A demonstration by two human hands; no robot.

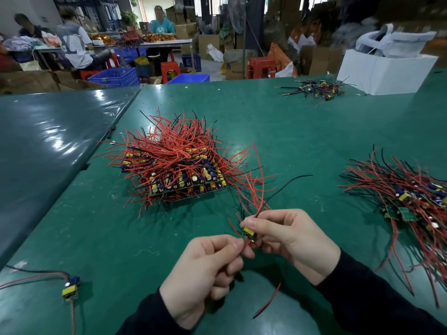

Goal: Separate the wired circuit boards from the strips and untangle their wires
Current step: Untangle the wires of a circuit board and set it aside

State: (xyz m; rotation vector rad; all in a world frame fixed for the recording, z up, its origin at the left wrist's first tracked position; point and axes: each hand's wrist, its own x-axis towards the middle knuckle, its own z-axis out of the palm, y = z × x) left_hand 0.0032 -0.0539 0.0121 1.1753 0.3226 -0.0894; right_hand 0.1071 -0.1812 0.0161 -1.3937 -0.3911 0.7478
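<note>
A stack of circuit board strips (183, 182) bristling with red and black wires lies on the green table (278, 122) in the middle. Just in front of it, my right hand (292, 238) holds a small wired circuit board (249, 232) with a yellow part between thumb and fingers. Its red and black wires rise up and to the right, and others hang down below my hands. My left hand (205, 272) pinches a red wire right beside that board. Both hands hover above the table near its front.
A pile of separated wired boards (408, 199) lies at the right. One single wired board (71, 287) lies at the front left. A smaller heap of boards (316, 89) and a white box (387, 71) sit at the far right. People work at a table behind.
</note>
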